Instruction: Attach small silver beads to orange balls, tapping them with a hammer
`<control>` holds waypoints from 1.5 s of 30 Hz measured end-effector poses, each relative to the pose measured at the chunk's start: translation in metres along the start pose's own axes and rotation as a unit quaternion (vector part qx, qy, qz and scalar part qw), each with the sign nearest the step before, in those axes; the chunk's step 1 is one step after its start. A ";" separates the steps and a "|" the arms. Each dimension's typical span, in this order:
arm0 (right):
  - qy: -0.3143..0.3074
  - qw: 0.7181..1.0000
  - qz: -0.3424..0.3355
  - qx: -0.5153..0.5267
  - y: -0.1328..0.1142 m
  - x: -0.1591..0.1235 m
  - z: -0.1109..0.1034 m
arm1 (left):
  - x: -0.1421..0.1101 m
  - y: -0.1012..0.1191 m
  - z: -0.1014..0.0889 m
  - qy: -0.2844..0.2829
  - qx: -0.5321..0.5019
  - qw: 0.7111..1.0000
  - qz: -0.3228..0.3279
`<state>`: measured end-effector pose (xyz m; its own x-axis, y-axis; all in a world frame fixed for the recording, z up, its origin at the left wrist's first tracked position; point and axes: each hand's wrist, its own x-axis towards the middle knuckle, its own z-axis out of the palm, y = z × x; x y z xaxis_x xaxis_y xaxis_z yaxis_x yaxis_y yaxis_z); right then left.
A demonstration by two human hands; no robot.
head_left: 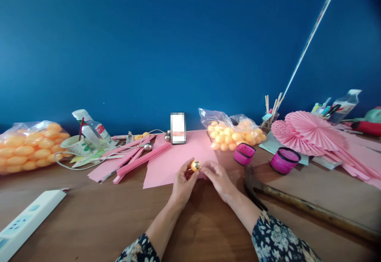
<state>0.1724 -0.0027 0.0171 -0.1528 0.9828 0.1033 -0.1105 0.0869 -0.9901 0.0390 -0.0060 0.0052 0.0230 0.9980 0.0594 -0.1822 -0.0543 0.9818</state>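
My left hand [183, 182] holds a small yellow-orange ball [195, 164] between thumb and fingers, above the front part of a pink paper sheet [160, 170]. A dark and silvery patch shows on the ball's near face. My right hand [218, 178] is closed in a pinch at the ball's right side. What those fingertips hold, if anything, is too small to make out, and I cannot tell whether they touch the ball.
A hammer [300, 200] lies to the right, near two magenta mesh cuffs [244, 153]. Bags of orange balls stand behind [229, 135] and far left [29, 147]. Folded pink strips [143, 161], a phone [178, 129], pink paper fans [309, 133] and a power strip [26, 222] surround my hands.
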 end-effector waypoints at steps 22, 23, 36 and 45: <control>-0.024 1.000 -0.002 -0.009 0.007 0.000 -0.002 | 0.001 0.001 0.000 0.022 0.051 0.998 -0.002; -0.025 1.000 0.000 -0.008 0.007 0.000 -0.002 | 0.001 0.001 0.001 0.022 0.050 0.998 -0.002; -0.020 1.000 0.005 -0.009 0.006 0.001 -0.002 | 0.000 -0.001 0.001 0.007 0.031 0.999 0.005; -0.021 1.000 0.008 -0.006 0.006 0.000 -0.003 | 0.000 0.000 0.001 -0.001 0.036 0.999 0.011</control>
<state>0.1744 -0.0013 0.0106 -0.1954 0.9764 0.0917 -0.0964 0.0739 -0.9926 0.0395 -0.0061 0.0053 0.0226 0.9964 0.0817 -0.1113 -0.0787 0.9907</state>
